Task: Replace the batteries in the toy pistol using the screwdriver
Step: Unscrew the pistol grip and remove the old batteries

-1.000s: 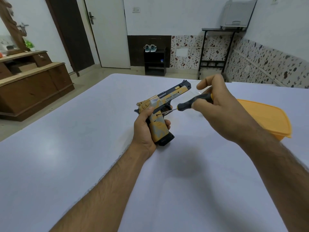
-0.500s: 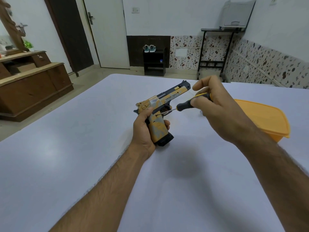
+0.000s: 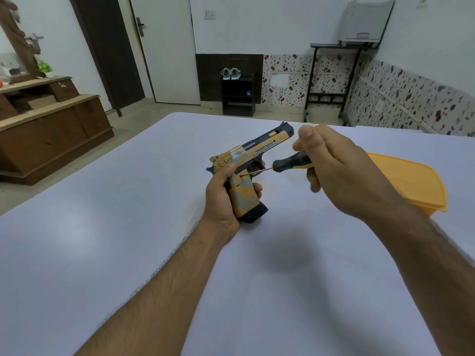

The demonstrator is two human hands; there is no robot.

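My left hand [image 3: 221, 199] grips the handle of a yellow and dark blue toy pistol [image 3: 259, 147], its barrel pointing up and to the right, its base near the white table [image 3: 102, 240]. My right hand [image 3: 336, 170] holds a screwdriver [image 3: 288, 164] with a black and yellow handle. The thin shaft slants down to the left, and its tip touches the upper part of the pistol's grip. No batteries are in view.
An orange plastic container [image 3: 411, 181] stands on the table just right of my right hand. Past the table's far edge are a wooden cabinet [image 3: 51, 129] at left, a black shoe stand [image 3: 237, 95] and a black metal rack [image 3: 334, 80].
My right hand has shifted its fingers on the screwdriver handle, as in turning it. The tip stays at the same spot on the grip. The left hand and pistol have stayed put.
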